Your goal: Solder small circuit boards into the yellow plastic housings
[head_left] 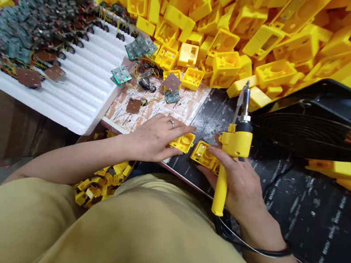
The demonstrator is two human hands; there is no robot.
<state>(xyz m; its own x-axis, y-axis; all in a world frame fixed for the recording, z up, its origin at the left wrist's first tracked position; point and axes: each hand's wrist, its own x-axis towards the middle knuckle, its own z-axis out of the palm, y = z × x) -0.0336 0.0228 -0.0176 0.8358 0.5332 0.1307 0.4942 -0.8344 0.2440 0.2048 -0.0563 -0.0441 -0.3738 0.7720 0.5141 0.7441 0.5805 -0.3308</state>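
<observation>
Head view shows your left hand (154, 139) lying palm down with the fingers stretched out nearly flat. It grips nothing, and the fingertips press on a small yellow housing (183, 142) at the near edge of the desk (300, 206). Your right hand (240, 187) is closed around the handle of a yellow soldering iron (234, 143). The iron's metal tip points up toward 12 o'clock, and its cable (244, 244) loops back under your wrist. The fingers of that hand also touch a second housing (203, 153), just beside the first at its 3 o'clock.

At 12 o'clock from your hands, a printed sheet (166, 107) carries a few loose boards and a small round speaker (145, 83). At 10 o'clock, a white foam tray (82, 84) bears a heap of circuit boards (36, 14). A big pile of yellow housings (247, 26) fills the far side from 12 to 2 o'clock, and a black fan (314, 127) sits at 2 o'clock.

To work well here, I would pin each housing flat with fingertip pressure at its edges, not over its opening. Point the tip away from your left fingers and from the plastic pile, which looks likely to mar on contact. Leave the cable slack so it cannot drag the housings.
</observation>
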